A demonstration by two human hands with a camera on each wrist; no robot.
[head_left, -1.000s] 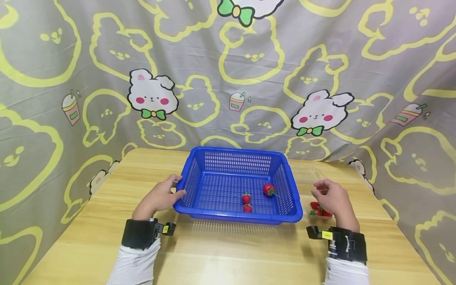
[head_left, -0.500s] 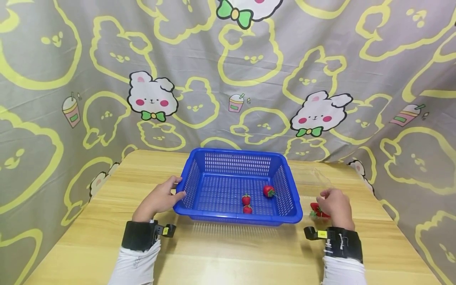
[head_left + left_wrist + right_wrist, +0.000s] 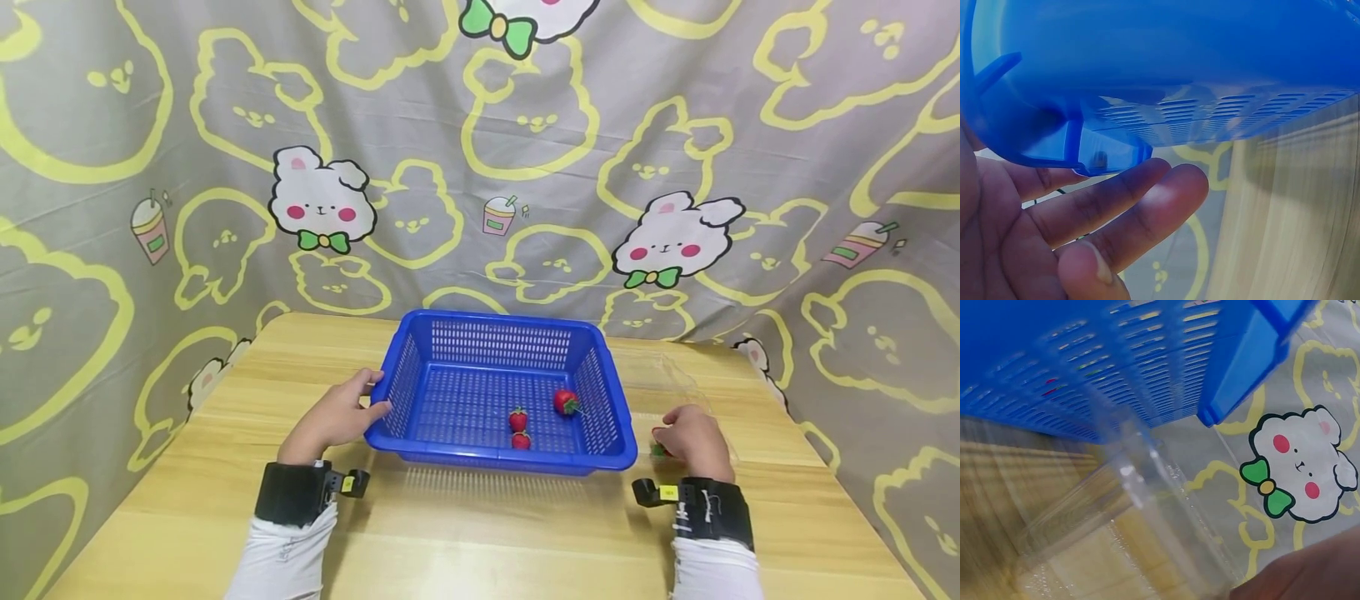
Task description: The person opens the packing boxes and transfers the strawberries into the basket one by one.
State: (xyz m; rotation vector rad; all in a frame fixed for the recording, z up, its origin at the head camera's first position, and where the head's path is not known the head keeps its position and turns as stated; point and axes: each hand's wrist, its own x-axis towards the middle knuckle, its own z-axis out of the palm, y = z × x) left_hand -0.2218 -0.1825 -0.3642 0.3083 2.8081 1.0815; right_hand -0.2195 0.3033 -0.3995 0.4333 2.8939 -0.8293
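A blue plastic basket point(image 3: 480, 455) with slotted walls stands on the table. Two small strawberries point(image 3: 518, 419) and a larger strawberry point(image 3: 566, 402) lie inside it. At its left end, my left hand point(image 3: 339, 414) holds the rim, thumb on top; the left wrist view has its other fingers point(image 3: 1141, 219) beneath the rim. To the right of the basket, my right hand point(image 3: 695, 439) reaches down into a clear plastic box point(image 3: 1154, 494). Beside its fingertips shows a bit of red strawberry and green leaf point(image 3: 658, 450). Its fingertips are mostly hidden, so any hold cannot be told.
The wooden table point(image 3: 495, 542) runs in front of the basket. A grey curtain point(image 3: 450, 100) printed with cartoon animals encloses the back and sides. Black camera straps point(image 3: 712, 510) wrap both wrists. The clear box stands close against the basket's right side.
My right hand has lowered into the clear box and shifted slightly left, now covering most of the strawberries there. My left hand and the basket have stayed put.
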